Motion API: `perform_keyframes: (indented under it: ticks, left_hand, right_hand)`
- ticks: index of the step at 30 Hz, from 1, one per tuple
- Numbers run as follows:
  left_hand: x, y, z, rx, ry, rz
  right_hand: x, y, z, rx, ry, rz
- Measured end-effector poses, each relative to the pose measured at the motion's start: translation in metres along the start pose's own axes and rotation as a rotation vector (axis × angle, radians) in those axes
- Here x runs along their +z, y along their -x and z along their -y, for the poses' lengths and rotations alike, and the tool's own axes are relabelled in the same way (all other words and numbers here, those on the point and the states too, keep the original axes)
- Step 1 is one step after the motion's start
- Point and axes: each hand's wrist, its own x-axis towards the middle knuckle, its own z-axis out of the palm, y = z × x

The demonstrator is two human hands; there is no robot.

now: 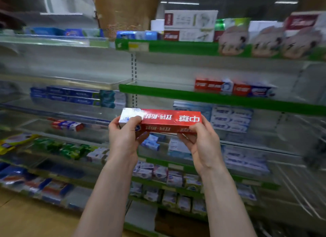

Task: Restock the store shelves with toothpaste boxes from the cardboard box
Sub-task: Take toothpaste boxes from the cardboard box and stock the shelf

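Toothpaste in a long red-and-white cardboard box (165, 120) is held level in front of the store shelving, between both hands and at about the height of the third shelf down. Its printing reads upside down from the head view. The left hand (123, 139) grips the white end, thumb curled over the near top edge and fingers wrapped beneath. The right hand (203, 143) pinches the red end, thumb on the near face and fingers curled under the bottom. Behind the box, a green-edged metal shelf (176, 93) carries two similar red boxes (229, 88) lying flat near its right side. Stacked dark blue boxes (70, 95) sit on the left-hand bay, and pale white-and-blue boxes (231, 118) are stacked just right of the held box. The background is blurred.
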Motion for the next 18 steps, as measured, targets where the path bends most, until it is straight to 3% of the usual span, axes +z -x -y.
perform_keyframes:
  ticks: [7, 18]
  left_hand:
    - [0.067, -0.017, 0.030, -0.047, -0.079, 0.116]
    - [0.145, -0.084, 0.051, -0.077, -0.113, 0.265]
  right_hand:
    - [-0.054, -0.037, 0.028, -0.059, -0.002, -0.092]
    - [-0.082, -0.122, 0.042, -0.113, 0.025, -0.166]
